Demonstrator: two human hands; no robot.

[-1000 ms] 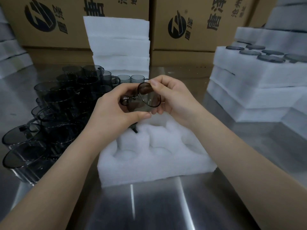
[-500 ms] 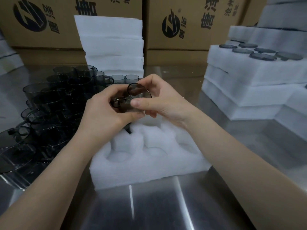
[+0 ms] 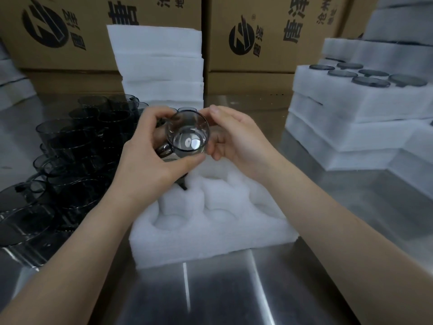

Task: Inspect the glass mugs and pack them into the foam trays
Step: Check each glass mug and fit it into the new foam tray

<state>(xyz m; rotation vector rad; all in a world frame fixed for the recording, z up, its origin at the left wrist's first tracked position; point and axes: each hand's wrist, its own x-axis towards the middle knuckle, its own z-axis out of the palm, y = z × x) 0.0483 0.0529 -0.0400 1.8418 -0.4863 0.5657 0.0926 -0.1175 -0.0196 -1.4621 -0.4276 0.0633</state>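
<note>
A smoky grey glass mug (image 3: 187, 137) is held above the table with its open mouth turned toward me, so I see down to its base. My left hand (image 3: 150, 158) grips it from the left, thumb under the rim, covering the handle side. My right hand (image 3: 236, 141) holds the right side with curled fingers, index finger on the upper rim. Below them lies a white foam tray (image 3: 210, 221) with round pockets; the pockets I can see hold nothing. A dark mug handle (image 3: 182, 182) pokes from the tray's far left pocket behind my left hand.
Several loose grey mugs (image 3: 70, 156) crowd the steel table (image 3: 234, 294) on the left. A stack of white foam sheets (image 3: 159, 66) stands behind. Packed foam trays (image 3: 351, 102) with mugs are stacked at right. Cardboard boxes (image 3: 269, 31) line the back.
The mug has been turned in my hands from tilted sideways to mouth facing me. Both hands stayed on it, above the tray.
</note>
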